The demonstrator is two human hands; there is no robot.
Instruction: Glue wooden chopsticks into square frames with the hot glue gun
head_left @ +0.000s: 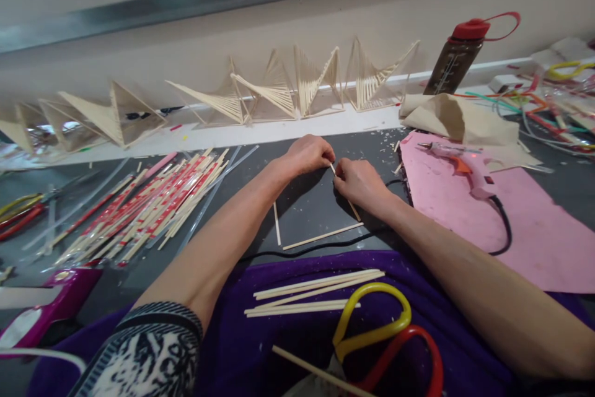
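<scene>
My left hand (310,154) is closed in a pinch over the dark table. Close beside it on the right, my right hand (360,181) also pinches. The pale end of a thin wooden stick (332,168) shows between the fingertips of both hands; the rest is hidden by the fingers. Below them lie a left stick (277,223), a front stick (323,236) and a right stick (354,211), the last partly under my right hand. Together they outline a rough square.
A glue gun (469,168) lies on pink paper (432,223) at right. Loose sticks (316,292) and yellow-and-red-handled scissors (372,322) rest on purple cloth (232,335). Bundled sticks (162,205) are at left. Twisted stick models (269,90) and a bottle (458,56) stand behind. A black cord (307,251) crosses the table.
</scene>
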